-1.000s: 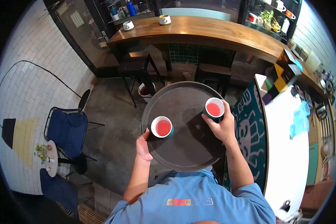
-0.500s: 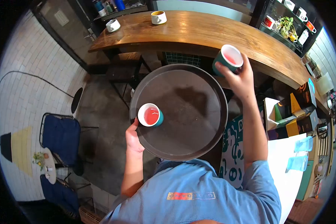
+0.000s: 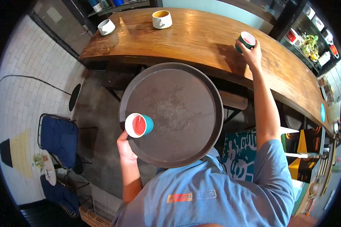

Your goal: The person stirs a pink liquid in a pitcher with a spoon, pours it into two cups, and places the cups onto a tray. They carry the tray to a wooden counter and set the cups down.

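Observation:
My right hand (image 3: 252,55) is wrapped round a teal paper cup (image 3: 247,39) with a white inside and red drink in it. The arm reaches out over the wooden counter (image 3: 201,36), and the cup's shadow falls on the wood beside it. At the left rim of a round dark brown tray (image 3: 178,142), my left hand (image 3: 126,148) grips the edge, its fingers partly hidden underneath. A second teal paper cup (image 3: 147,125), also with red drink, stands on the tray close to that hand.
On the counter's far left are a small white cup (image 3: 106,27) and a white mug (image 3: 162,19) with a yellow inside. Stools (image 3: 233,100) sit below the counter. Blue chairs (image 3: 58,140) and a small round table (image 3: 48,166) are at left; shelves with mugs (image 3: 292,35) at right.
My right hand has moved forward with its cup, from above the tray's far right edge to over the counter. The tray has shifted slightly left, and the counter appears closer.

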Motion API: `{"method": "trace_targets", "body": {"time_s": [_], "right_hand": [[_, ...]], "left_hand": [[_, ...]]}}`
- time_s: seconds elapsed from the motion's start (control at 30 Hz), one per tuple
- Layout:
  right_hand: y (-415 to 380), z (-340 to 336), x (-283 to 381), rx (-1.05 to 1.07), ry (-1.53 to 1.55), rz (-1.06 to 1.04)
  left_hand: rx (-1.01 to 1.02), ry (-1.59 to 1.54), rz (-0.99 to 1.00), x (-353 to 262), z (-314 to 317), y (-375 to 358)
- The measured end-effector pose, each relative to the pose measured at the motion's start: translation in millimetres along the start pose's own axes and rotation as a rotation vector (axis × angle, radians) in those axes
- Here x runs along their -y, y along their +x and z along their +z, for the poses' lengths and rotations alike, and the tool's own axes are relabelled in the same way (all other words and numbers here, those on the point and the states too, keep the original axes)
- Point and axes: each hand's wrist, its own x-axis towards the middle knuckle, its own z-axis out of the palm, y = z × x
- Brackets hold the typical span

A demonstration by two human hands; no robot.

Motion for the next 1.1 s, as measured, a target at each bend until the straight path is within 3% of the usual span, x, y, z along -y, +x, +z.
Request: {"method": "trace_targets", "body": {"time_s": [0.1, 0.27, 0.33, 0.47, 0.53, 0.63, 0.73, 0.87, 0.93, 0.97, 1.07, 1.1], "right_hand": [[27.4, 11.6, -16.4, 0.015, -0.026, -0.037], [59.9, 27.0, -33.3, 0.063, -0.092, -0.078], [72.6, 35.4, -36.5, 0.093, -0.100, -0.067], [84.8, 45.2, -45.6, 0.104, -0.071, -0.126], [84.0, 42.5, -38.6, 0.119, -0.083, -0.076], [90.4, 43.1, -42.5, 0.147, -0.101, -0.056], [98.1, 39.8, -38.8, 0.249, -0.128, -0.016], [90.3, 30.7, -33.1, 0.186, -0.060, -0.032], [71.2, 14.1, -11.4, 0.033, -0.230, 0.004], [59.3, 8.0, -5.0, 0.029, -0.237, 0.006], [14.6, -4.6, 10.8, -0.083, 0.130, -0.419], [-18.3, -22.6, 33.9, 0.116, 0.312, -0.486]], "left_hand": [[-0.148, 0.018, 0.093, 14.7, 24.4, -10.3], [-0.157, 0.012, 0.184, 45.2, 36.3, -29.7], [-0.282, 0.160, 0.296, 58.5, 38.0, -34.6], [-0.375, 0.116, 0.318, 80.6, 50.9, -41.6], [-0.321, 0.099, 0.338, 90.4, 54.7, -50.6], [-0.425, 0.049, 0.334, 102.8, 66.8, -58.8], [-0.380, 0.019, 0.348, 111.4, 71.4, -63.1], [-0.353, 0.047, 0.338, 118.9, 69.0, -65.2], [-0.196, -0.020, 0.296, 117.6, 66.0, -62.1], [-0.223, -0.015, 0.284, 116.2, 66.1, -58.6], [-0.223, -0.034, 0.221, 111.6, 61.8, -48.5], [-0.210, -0.018, 0.208, 109.2, 69.0, -46.6]]}}
